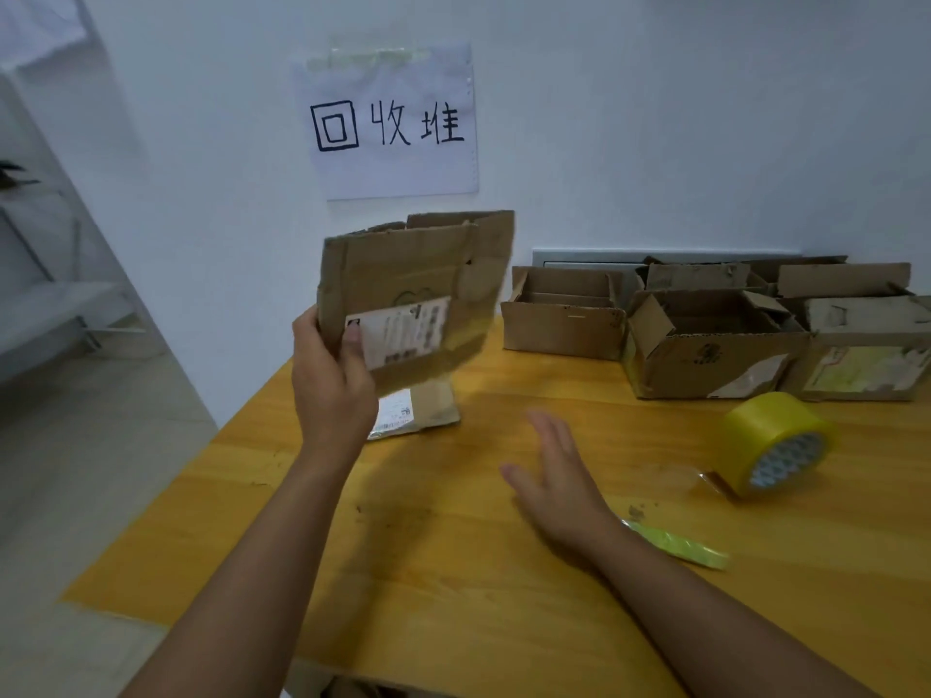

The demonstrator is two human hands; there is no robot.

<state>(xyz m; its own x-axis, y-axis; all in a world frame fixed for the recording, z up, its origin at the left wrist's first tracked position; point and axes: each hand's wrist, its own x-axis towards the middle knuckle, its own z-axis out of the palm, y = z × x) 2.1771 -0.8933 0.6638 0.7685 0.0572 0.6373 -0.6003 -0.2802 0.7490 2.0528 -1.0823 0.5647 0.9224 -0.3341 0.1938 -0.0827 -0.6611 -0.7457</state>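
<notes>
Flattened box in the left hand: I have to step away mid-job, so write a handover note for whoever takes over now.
Left hand holds the flattened box up by its left edge, above the table. Right hand open over the table, holding nothing.
Done: another flat box lies by the wall under the paper sign.
Left: probably set this one there; the open boxes at back right are not yet flattened. Tape roll sits before them.

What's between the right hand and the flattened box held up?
In the head view, only bare tabletop separates the right hand from the flattened box the left hand holds.
</notes>
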